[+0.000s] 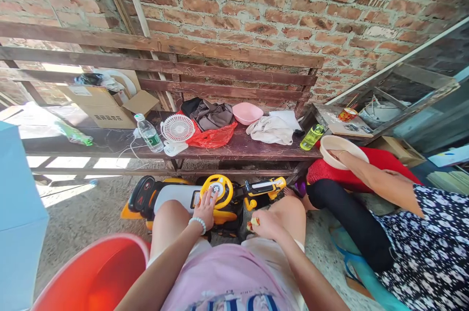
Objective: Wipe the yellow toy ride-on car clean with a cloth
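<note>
My left hand (pixel 205 209), with a beaded bracelet on the wrist, lies flat on the yellow steering wheel (pixel 229 185) of a toy ride-on vehicle (pixel 172 201). Its fingers are stretched out over the wheel's hub. Close to my right knee, my right hand (pixel 269 224) is closed around a small yellow and reddish piece (pixel 253 223), whose kind I cannot make out. The vehicle's yellow and black arm (pixel 266 185) points to the right, just beyond that hand. My legs are on the near side of the vehicle.
A wooden bench (pixel 220 151) carries a water bottle (pixel 148 133), a white fan (pixel 178 128), a pink bowl (pixel 247 113), cloths and a cardboard box (pixel 97 106). A red tub (pixel 98 272) stands at left. On the right, another person's hand (pixel 335 154) reaches into a cream basin (pixel 351 147).
</note>
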